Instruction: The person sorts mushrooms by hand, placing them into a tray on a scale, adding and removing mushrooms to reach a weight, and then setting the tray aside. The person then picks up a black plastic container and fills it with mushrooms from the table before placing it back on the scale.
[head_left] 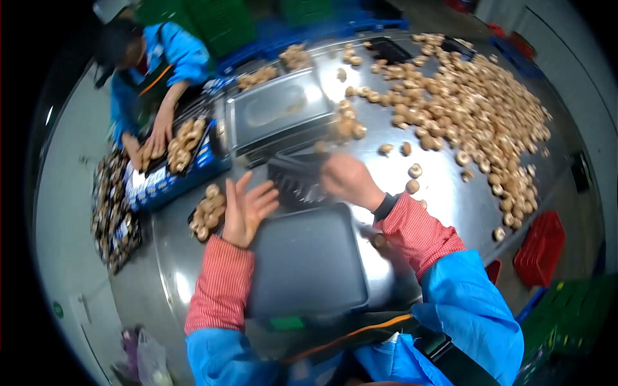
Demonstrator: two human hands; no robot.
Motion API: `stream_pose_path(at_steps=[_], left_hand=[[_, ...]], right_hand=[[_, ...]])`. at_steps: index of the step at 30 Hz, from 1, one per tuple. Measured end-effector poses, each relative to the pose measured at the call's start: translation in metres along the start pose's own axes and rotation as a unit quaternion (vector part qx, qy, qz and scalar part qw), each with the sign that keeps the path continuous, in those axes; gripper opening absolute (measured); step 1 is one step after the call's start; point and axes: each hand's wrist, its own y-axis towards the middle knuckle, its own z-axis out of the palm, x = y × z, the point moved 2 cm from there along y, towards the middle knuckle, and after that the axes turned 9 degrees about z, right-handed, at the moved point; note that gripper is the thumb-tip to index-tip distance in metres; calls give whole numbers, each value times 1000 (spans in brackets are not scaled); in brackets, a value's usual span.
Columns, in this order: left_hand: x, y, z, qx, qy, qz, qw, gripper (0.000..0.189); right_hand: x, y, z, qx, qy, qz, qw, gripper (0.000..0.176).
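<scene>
My left hand (248,206) is open, palm turned up and fingers spread, just left of a black plastic tray (297,183). My right hand (351,181) is slightly blurred, with its fingers curled onto the right edge of that tray. The tray looks bare inside and is tilted above the far edge of a grey weighing scale (309,264). Beside my left hand, a tray filled with brown mushrooms (208,212) rests on the metal table.
A large mushroom pile (476,109) covers the table's right side. Ahead stands another scale with a metal platter (280,109). At the left, a co-worker (158,83) handles mushroom trays on a blue box (177,177). A red basket (541,248) sits beyond the right edge.
</scene>
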Motion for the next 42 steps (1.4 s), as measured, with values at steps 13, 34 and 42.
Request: stream_pose_path(at_steps=[13, 34, 42], left_hand=[[126, -53, 191, 369, 367, 33, 853, 26], [309, -184, 378, 613, 355, -32, 705, 28], [303, -217, 336, 578, 253, -76, 772, 25]], right_hand=[[81, -231, -176, -66, -134, 288, 946, 55], [126, -467, -302, -210, 1, 541, 814, 31], [184, -463, -280, -204, -29, 527, 824, 32]])
